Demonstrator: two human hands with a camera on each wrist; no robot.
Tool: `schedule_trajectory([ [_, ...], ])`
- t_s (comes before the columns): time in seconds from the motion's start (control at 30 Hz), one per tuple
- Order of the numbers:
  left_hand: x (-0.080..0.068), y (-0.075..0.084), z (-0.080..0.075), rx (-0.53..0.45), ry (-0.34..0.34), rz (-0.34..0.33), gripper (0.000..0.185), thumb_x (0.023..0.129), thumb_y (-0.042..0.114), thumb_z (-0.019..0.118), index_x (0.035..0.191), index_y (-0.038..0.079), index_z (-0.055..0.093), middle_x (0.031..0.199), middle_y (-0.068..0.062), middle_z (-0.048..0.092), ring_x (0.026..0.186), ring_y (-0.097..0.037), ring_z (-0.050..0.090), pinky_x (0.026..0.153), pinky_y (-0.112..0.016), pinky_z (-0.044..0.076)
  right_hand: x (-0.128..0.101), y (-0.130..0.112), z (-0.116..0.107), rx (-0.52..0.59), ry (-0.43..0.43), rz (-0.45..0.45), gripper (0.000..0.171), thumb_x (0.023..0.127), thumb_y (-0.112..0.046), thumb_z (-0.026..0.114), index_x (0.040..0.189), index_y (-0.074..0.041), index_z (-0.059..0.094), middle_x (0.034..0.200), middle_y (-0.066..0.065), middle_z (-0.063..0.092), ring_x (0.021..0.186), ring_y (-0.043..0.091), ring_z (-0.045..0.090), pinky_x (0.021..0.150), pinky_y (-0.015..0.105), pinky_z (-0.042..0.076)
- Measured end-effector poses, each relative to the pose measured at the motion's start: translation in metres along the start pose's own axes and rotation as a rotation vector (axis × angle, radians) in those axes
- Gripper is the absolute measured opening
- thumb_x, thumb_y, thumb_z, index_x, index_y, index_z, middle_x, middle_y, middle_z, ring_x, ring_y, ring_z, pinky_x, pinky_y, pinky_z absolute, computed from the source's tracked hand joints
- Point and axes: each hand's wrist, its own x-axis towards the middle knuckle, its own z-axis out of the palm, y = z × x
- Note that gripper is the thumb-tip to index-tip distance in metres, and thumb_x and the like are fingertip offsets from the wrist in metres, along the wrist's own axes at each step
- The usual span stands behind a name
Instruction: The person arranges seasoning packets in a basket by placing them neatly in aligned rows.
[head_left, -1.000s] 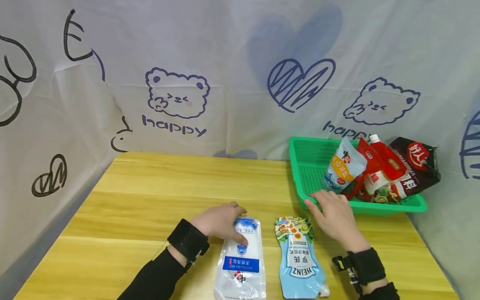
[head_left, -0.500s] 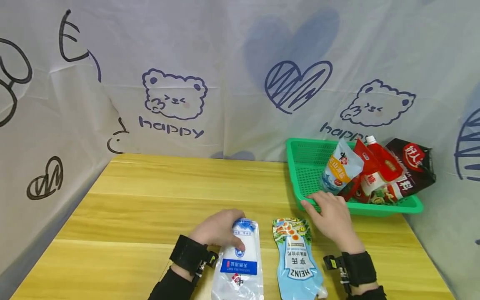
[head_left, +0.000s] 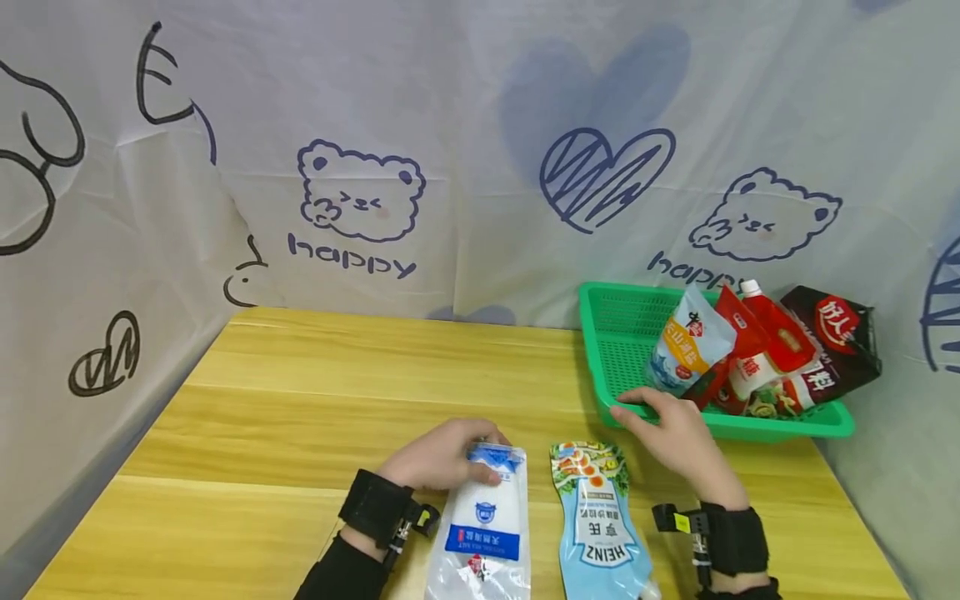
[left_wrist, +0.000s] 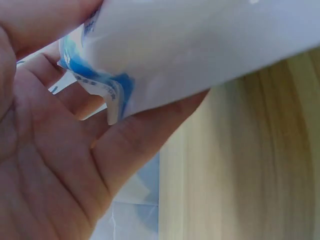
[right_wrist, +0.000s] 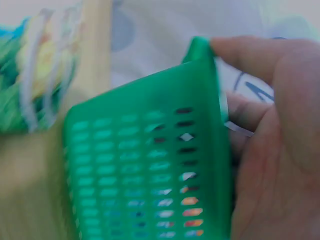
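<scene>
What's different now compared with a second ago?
Very little. The left hand has slid up to pinch the top edge of the white salt pouch. The right hand keeps gripping the green basket rim. The Heinz pouch and the table are unmoved.

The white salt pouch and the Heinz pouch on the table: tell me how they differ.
The white salt pouch is mostly white with a blue label band; the Heinz pouch is light blue with a food picture at its top. The left hand pinches the salt pouch's top edge; the Heinz pouch lies untouched. Both lie flat, side by side, on the wooden table.
</scene>
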Motion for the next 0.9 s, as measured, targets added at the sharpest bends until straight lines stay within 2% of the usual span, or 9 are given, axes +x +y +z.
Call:
schedule_trajectory([
  [0.07,-0.001,0.001,-0.002,-0.007,0.017,0.010,0.018,0.089,0.018,0.082,0.101,0.015,0.069,0.120,-0.002,0.071,0.104,-0.019,0.068,0.077,-0.028,0.059,0.000,-0.004,-0.005,0.044,-0.031,0.058,0.044,0.104,-0.045,0.062,0.129,-0.010,0.069,0.130,0.016,0.069,0.115,0.038,0.065,0.086,0.052,0.055],
  [0.13,-0.001,0.001,-0.003,-0.021,0.032,0.017,0.015,0.091,0.019,0.081,0.099,0.016,0.068,0.122,-0.002,0.071,0.106,-0.020,0.067,0.078,-0.029,0.060,0.001,-0.008,-0.008,0.091,-0.023,0.097,0.044,0.105,-0.045,0.061,0.131,-0.010,0.068,0.128,0.015,0.070,0.116,0.037,0.064,0.086,0.050,0.054],
  [0.37,-0.004,0.001,-0.010,-0.044,0.101,0.060,0.021,0.097,0.021,0.075,0.117,0.015,0.070,0.119,-0.005,0.071,0.101,-0.019,0.067,0.075,-0.031,0.061,-0.002,-0.025,-0.013,0.172,0.122,0.133,0.041,0.106,-0.042,0.060,0.127,-0.008,0.069,0.118,0.012,0.073,0.105,0.029,0.064,0.082,0.040,0.051],
  [0.5,-0.004,0.004,-0.012,-0.050,0.180,0.083,0.016,0.100,0.023,0.072,0.114,0.017,0.071,0.126,-0.005,0.071,0.111,-0.023,0.066,0.086,-0.035,0.059,-0.003,-0.037,-0.010,0.211,0.177,0.110,0.037,0.105,-0.039,0.063,0.124,-0.008,0.070,0.116,0.011,0.074,0.108,0.029,0.066,0.087,0.043,0.052],
  [0.6,-0.003,0.007,-0.013,-0.071,0.256,0.087,0.009,0.100,0.022,0.071,0.107,0.019,0.070,0.135,-0.002,0.069,0.124,-0.026,0.063,0.096,-0.041,0.056,-0.004,-0.047,-0.006,0.235,0.195,0.078,0.032,0.105,-0.035,0.064,0.122,-0.008,0.071,0.113,0.009,0.074,0.107,0.026,0.067,0.088,0.041,0.053],
  [0.63,-0.003,0.008,-0.013,-0.078,0.285,0.092,0.007,0.100,0.022,0.072,0.106,0.019,0.069,0.137,-0.001,0.068,0.127,-0.027,0.062,0.099,-0.043,0.054,-0.004,-0.050,-0.004,0.245,0.197,0.065,0.031,0.105,-0.033,0.065,0.121,-0.008,0.072,0.112,0.008,0.074,0.105,0.025,0.067,0.088,0.040,0.053],
  [0.77,-0.002,0.010,-0.013,-0.115,0.401,0.131,0.006,0.099,0.017,0.072,0.100,0.015,0.067,0.138,-0.001,0.068,0.130,-0.027,0.060,0.095,-0.042,0.054,-0.003,-0.063,0.003,0.271,0.172,0.025,0.028,0.104,-0.028,0.066,0.122,-0.007,0.071,0.111,0.006,0.074,0.102,0.023,0.068,0.088,0.038,0.054],
  [0.9,-0.001,0.014,-0.013,-0.132,0.494,0.175,0.006,0.099,0.015,0.072,0.099,0.011,0.067,0.137,0.000,0.068,0.127,-0.024,0.062,0.089,-0.034,0.054,-0.002,-0.073,0.011,0.284,0.084,-0.006,0.033,0.104,-0.028,0.067,0.130,-0.008,0.068,0.116,0.006,0.074,0.104,0.023,0.070,0.088,0.042,0.056],
])
